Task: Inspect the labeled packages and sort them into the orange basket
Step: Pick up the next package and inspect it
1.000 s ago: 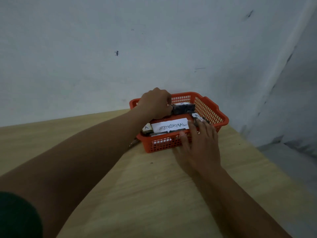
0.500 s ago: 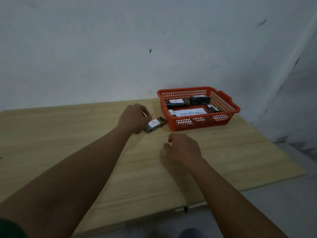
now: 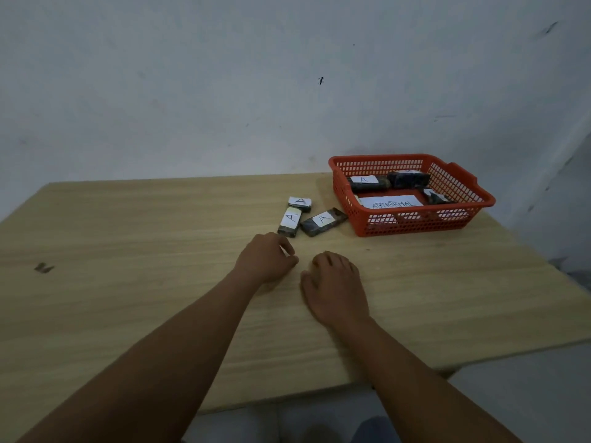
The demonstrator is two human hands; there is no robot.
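Observation:
An orange basket [image 3: 460,182] stands at the table's far right. It holds a paper reading ABNORMAL [image 3: 393,203] and three dark packages; one [image 3: 367,183] shows a white label marked A. Left of the basket, three dark packages with A labels lie on the table: a small one [image 3: 300,203], a long one [image 3: 290,221] and a slanted one [image 3: 323,221]. My left hand [image 3: 267,260] rests curled on the table just below them, holding nothing. Beside it lies my right hand [image 3: 334,284], palm down with fingers loosely bent, also empty.
The wooden table [image 3: 128,282] ends near me and at the right, with grey floor beyond. A small dark mark [image 3: 44,267] sits at the table's left. A white wall rises right behind the table.
Both hands have drawn back from the basket to the table's middle. The left hand left the packages beside the basket. The view has pulled back and widened.

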